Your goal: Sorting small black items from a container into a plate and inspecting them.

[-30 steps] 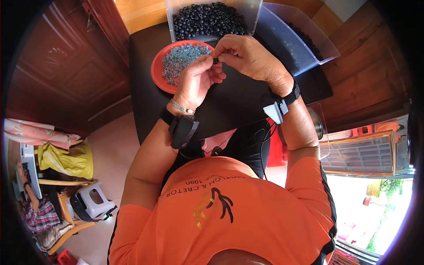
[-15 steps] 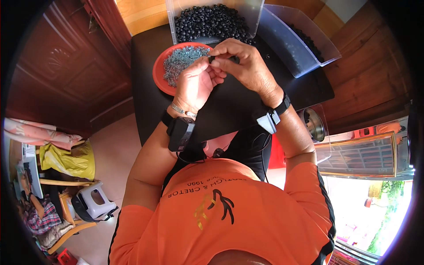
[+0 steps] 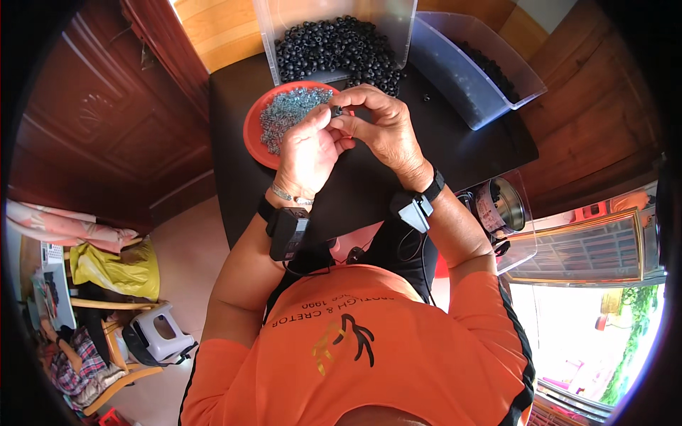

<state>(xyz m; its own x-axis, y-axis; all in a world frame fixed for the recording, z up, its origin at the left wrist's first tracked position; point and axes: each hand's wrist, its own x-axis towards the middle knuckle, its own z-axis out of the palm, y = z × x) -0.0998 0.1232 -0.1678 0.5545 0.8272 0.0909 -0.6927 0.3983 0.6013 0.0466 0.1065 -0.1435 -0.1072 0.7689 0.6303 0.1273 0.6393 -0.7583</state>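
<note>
My right hand (image 3: pixel 387 135) pinches a small black round part (image 3: pixel 337 111) between thumb and fingertips, above the right rim of an orange-red plate (image 3: pixel 254 147). My left hand (image 3: pixel 307 148), palm turned up, meets it from the left. Its thumb lies close to the black part, and its other fingers are curled; what they hold, if anything, is too small to make out. Many small silvery metal pieces (image 3: pixel 288 113) are heaped on the plate. Beyond the hands, a clear plastic bin (image 3: pixel 268 42) lies tipped with a pile of black round parts (image 3: pixel 337 46) spilling toward the dark tabletop (image 3: pixel 334 206).
At the right of the table stands a second clear bin (image 3: pixel 455 85) with black parts in it. One loose black part (image 3: pixel 426 97) sits between the bins. Beyond the table's right edge is a metal pot (image 3: pixel 508 206). Another person (image 3: pixel 74 362) sits at the lower left.
The view has shifted slightly, so the table and bins appear lower. Both hands stay together at the plate's rim, with the right wrist drawn a little to the left.
</note>
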